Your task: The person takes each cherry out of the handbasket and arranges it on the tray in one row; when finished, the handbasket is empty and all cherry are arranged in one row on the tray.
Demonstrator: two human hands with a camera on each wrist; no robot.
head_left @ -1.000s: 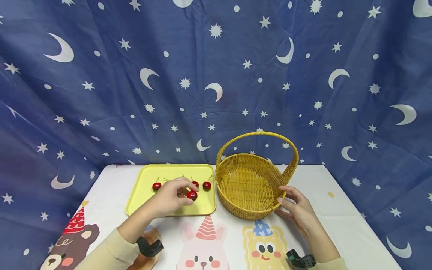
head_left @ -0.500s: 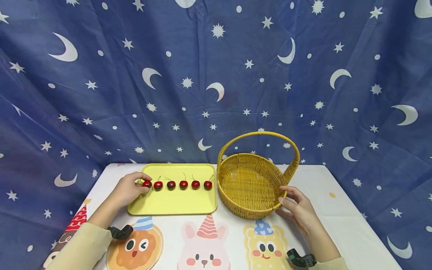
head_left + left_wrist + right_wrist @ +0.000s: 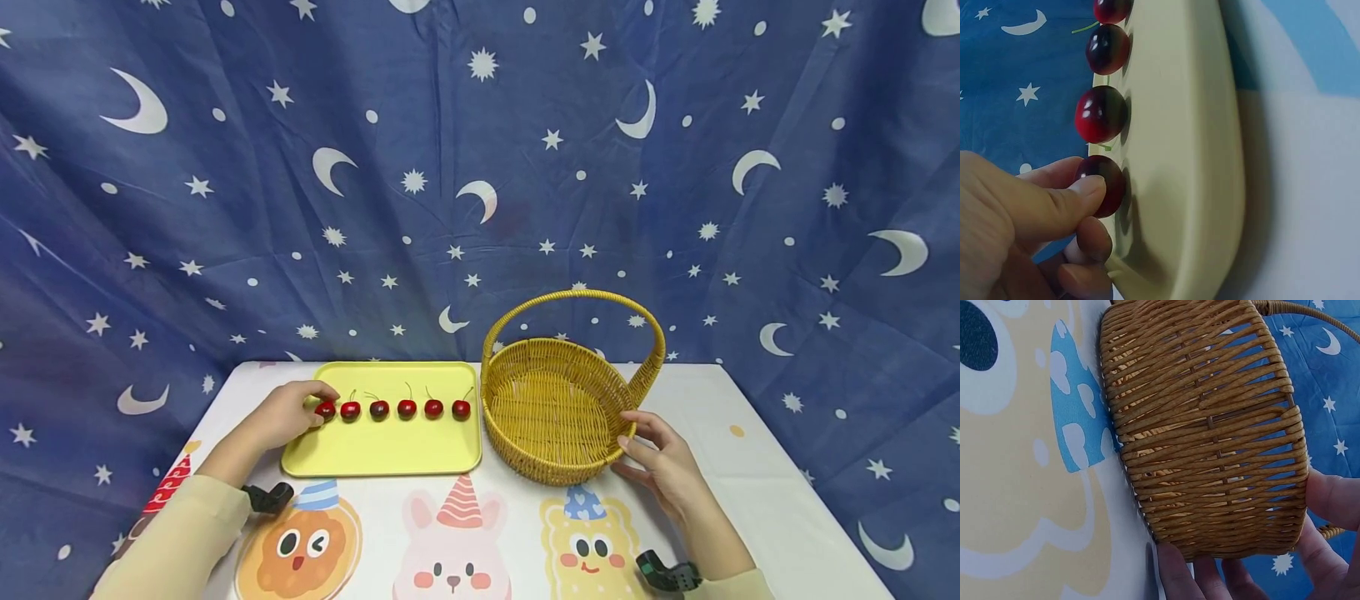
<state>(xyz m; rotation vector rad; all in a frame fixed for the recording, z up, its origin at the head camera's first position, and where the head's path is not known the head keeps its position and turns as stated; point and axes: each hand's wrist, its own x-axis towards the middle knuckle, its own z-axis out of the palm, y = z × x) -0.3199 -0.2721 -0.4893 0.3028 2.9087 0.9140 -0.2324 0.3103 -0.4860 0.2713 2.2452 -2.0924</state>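
Observation:
My left hand [image 3: 283, 414] is at the left end of the yellow tray [image 3: 382, 454], pinching the leftmost red cherry [image 3: 1109, 187] between thumb and fingers. In the left wrist view the thumb lies across the near side of that cherry, low over the tray. Several more cherries with green stems, such as the dark one [image 3: 378, 410], continue the row to the right. My right hand [image 3: 663, 467] grips the right rim of the round wicker basket [image 3: 517, 454]. Its thumb is over the rim and its other fingers are under the outer wall [image 3: 1210, 456]. Nothing lies inside the basket.
The basket's tall arched handle [image 3: 573, 295] rises above its rim. A white tablecloth [image 3: 727, 467] with cartoon animals covers the table. Behind it hangs a blue curtain [image 3: 420, 125] with moons and stars.
My left hand has carried a cherry from the middle of the tray to the left end of the row. During the last half second it has stayed there. The right hand keeps its grip on the basket.

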